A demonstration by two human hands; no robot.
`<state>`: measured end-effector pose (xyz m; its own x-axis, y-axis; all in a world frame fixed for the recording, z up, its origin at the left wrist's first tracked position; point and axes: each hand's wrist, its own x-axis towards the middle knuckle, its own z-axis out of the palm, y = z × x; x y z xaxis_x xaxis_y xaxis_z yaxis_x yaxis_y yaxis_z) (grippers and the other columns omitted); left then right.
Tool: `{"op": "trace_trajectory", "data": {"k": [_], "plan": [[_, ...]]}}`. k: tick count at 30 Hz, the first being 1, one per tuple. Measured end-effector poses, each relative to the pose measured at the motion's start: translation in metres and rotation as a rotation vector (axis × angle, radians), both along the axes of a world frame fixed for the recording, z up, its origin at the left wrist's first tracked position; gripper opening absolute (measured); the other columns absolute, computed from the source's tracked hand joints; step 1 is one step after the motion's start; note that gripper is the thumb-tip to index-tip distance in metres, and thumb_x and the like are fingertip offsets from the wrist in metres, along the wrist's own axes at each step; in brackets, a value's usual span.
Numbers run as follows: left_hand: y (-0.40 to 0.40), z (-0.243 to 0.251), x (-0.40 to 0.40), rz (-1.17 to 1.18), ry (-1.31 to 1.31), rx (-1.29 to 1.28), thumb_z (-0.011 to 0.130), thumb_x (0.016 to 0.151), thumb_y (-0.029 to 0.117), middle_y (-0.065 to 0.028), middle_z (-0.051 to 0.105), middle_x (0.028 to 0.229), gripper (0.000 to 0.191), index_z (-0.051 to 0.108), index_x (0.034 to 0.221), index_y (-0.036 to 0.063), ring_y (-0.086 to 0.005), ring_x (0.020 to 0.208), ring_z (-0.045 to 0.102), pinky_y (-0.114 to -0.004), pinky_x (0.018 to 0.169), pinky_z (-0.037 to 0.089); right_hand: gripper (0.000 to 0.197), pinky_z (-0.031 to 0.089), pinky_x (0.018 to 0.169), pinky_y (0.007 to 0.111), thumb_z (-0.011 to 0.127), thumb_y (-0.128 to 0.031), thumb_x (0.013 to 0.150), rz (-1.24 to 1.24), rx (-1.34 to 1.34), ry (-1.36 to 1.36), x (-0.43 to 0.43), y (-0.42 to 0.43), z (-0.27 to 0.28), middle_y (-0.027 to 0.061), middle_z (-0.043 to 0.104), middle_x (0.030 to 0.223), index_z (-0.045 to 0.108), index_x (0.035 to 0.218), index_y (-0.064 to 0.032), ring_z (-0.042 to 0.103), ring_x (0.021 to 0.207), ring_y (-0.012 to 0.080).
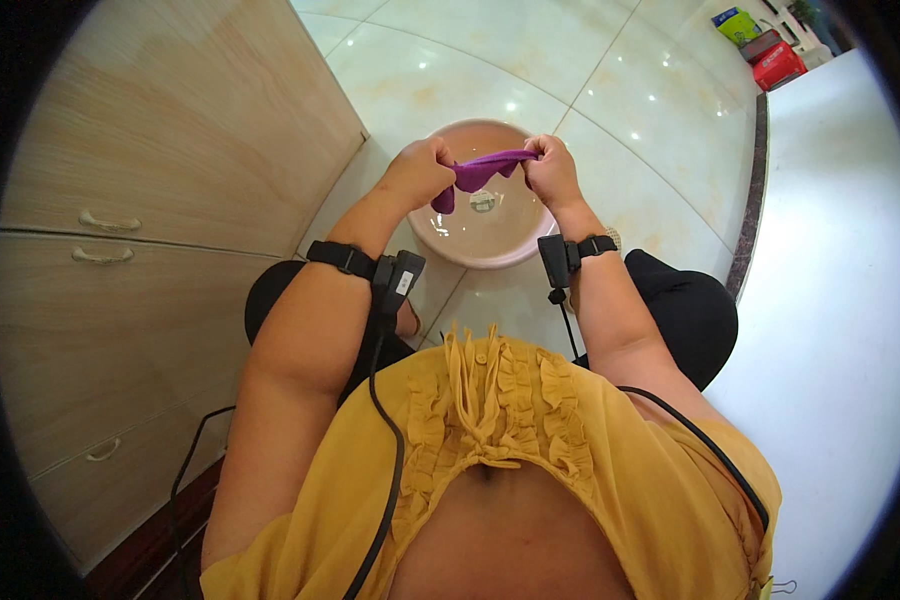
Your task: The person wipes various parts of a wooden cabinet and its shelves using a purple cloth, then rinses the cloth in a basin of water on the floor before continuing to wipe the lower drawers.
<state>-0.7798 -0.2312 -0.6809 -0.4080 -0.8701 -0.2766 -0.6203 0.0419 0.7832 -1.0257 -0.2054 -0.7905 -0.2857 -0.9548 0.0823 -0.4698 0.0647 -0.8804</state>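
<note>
Between my two hands a purple cloth (484, 171) is stretched roughly level, with its lower edge hanging in folds. My left hand (420, 174) grips one end, and a flap of the cloth droops below those fingers. The other end is pinched by my right hand (553, 171). Both hands are above a pink round basin (495, 251) that stands on the floor. A round label with writing shows at the basin's bottom; whether there is water in it I cannot tell for sure.
A wooden cabinet (120, 315) with pale handles stands on the left. Glossy tiles (645, 112) cover the floor. On the right is a long white surface (817, 247); red (778, 67) and green (736, 27) packages lie beyond it. Black cables run from the devices strapped to both forearms.
</note>
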Motion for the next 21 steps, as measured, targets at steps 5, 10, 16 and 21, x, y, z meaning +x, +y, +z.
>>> {"op": "trace_trajectory", "data": {"k": [5,10,16,21], "plan": [[0.000,-0.003,-0.001,-0.020,-0.009,-0.042,0.067,0.074,0.011,-0.0132,0.067,0.080,0.016,0.064,0.087,0.0010,-0.0223,0.078,0.064,-0.036,0.073,0.051,0.008,0.051,0.073,0.037,0.066,-0.003,0.073,-0.012,0.005,-0.070,0.000,0.002,0.000,0.0167,0.064,0.087,0.064,0.080,-0.0013,0.063,0.080,0.0305],[-0.001,-0.013,0.002,0.002,0.023,-0.044,0.063,0.075,0.004,-0.0157,0.068,0.082,0.014,0.062,0.089,0.0026,-0.0279,0.080,0.067,-0.036,0.074,0.053,0.007,0.050,0.064,0.033,0.067,-0.003,0.075,-0.036,-0.117,0.101,0.006,0.006,0.011,0.0122,0.062,0.082,0.063,0.081,-0.0008,0.061,0.071,0.0231],[0.000,-0.011,-0.001,0.042,-0.033,-0.117,0.067,0.074,0.007,-0.0163,0.068,0.087,0.026,0.062,0.098,0.0008,-0.0256,0.082,0.067,-0.035,0.075,0.053,0.009,0.050,0.071,0.037,0.067,-0.004,0.073,-0.092,-0.022,-0.010,-0.001,-0.001,0.002,0.0151,0.063,0.085,0.063,0.080,-0.0004,0.061,0.077,0.0288],[-0.002,-0.015,-0.003,0.023,-0.041,-0.150,0.068,0.073,0.007,-0.0160,0.068,0.088,0.029,0.062,0.100,0.0015,-0.0254,0.082,0.067,-0.035,0.074,0.053,0.008,0.051,0.069,0.036,0.067,-0.002,0.074,-0.131,-0.047,-0.026,-0.004,0.001,0.000,0.0152,0.063,0.082,0.063,0.080,0.0001,0.062,0.075,0.0268]]}}
